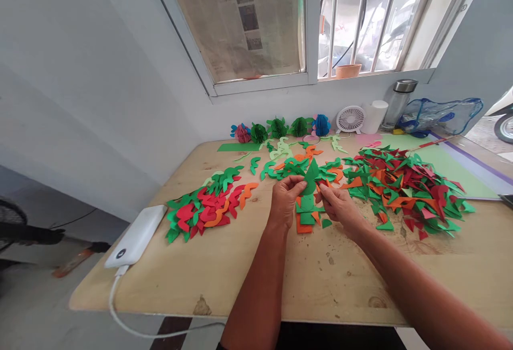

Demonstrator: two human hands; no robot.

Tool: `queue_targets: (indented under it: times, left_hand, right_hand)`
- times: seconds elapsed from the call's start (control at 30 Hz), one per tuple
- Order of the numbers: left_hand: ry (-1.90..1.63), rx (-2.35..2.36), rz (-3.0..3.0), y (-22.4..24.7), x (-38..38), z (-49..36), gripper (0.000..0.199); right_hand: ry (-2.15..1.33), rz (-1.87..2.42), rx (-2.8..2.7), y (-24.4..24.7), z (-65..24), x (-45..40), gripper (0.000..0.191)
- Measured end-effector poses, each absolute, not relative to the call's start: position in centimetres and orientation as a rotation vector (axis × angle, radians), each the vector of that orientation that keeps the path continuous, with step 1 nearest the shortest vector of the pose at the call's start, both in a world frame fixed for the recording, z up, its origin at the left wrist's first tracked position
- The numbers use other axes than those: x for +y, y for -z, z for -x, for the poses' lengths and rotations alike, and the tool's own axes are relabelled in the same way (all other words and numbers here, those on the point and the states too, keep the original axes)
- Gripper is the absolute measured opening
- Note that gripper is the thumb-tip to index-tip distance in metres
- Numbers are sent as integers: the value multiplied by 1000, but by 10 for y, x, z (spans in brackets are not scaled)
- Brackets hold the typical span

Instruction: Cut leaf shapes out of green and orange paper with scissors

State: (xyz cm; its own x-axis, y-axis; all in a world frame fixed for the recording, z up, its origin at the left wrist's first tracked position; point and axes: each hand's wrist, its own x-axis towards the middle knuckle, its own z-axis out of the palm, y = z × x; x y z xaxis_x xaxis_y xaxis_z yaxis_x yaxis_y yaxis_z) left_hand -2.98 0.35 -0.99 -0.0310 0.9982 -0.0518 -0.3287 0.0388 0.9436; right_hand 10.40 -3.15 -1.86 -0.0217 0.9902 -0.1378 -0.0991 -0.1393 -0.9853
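Observation:
Near the middle of the wooden table (pixel 240 270), my left hand (pixel 287 196) pinches a green paper piece (pixel 310 179) with a pointed top. My right hand (pixel 335 200) is closed at the right edge of that piece; whatever its fingertips hold is too small to name. Just below the hands lie green paper squares (pixel 307 211) and orange paper (pixel 303 228). Curved red, green and orange cutouts (pixel 212 200) are heaped on the left. A large pile of red, green and orange scraps (pixel 404 184) lies on the right.
A white power bank (pixel 138 236) with a cable sits at the left edge. Along the wall stand honeycomb paper turtles (pixel 278 127), a small fan (pixel 350 119), a white cylinder (pixel 375 117), a glass bottle (pixel 396 107) and a clear blue-edged bag (pixel 444 115).

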Motion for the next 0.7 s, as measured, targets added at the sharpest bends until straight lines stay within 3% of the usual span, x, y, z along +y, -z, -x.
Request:
queue_targets:
  times: [0.7]
  left_hand:
    - [-1201, 998, -1003, 9, -5, 22, 18]
  right_hand:
    - [-1226, 1101, -802, 19, -105, -30, 30]
